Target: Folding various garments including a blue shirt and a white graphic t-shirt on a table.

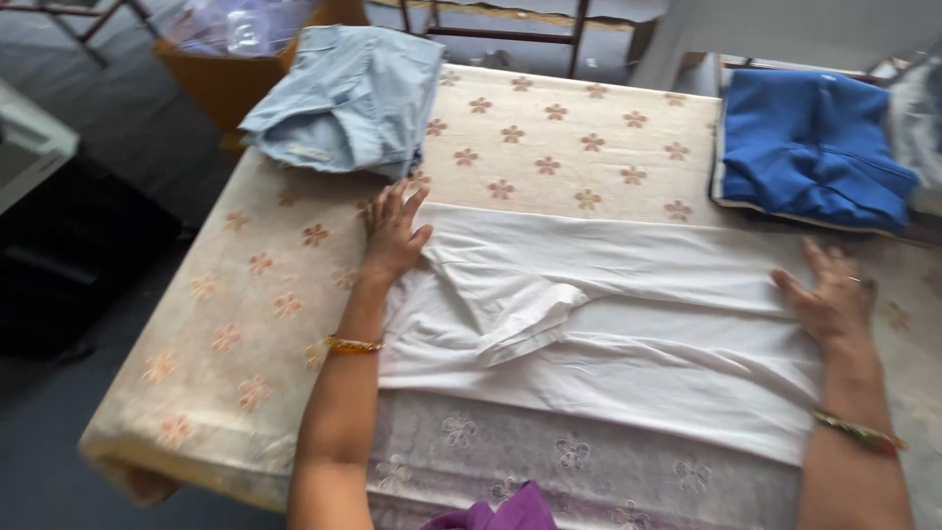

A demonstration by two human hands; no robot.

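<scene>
Lying nearest the camera, a scrap of purple fabric (505, 512) peeks in at the lower edge, just before the bench (226, 334), which wears a cream cover with small orange flowers. Across the bench's near half spreads a white cloth (608, 334), folded into a long band with a rumpled flap near its left end. Both forearms reach over it, each with a gold bangle at the wrist. The left hand (392, 234) rests flat at the cloth's left edge, its grip spread, fingers fanned half on the white fabric and half on the flowered cover. The right hand (832, 299) presses flat on the cloth's right end, grip likewise spread and pinching nothing. Farther back, a folded light blue garment (348, 98) sits at the far left corner, just beyond the left hand. A folded bright blue garment (810, 147) lies at the far right, well apart from it
</scene>
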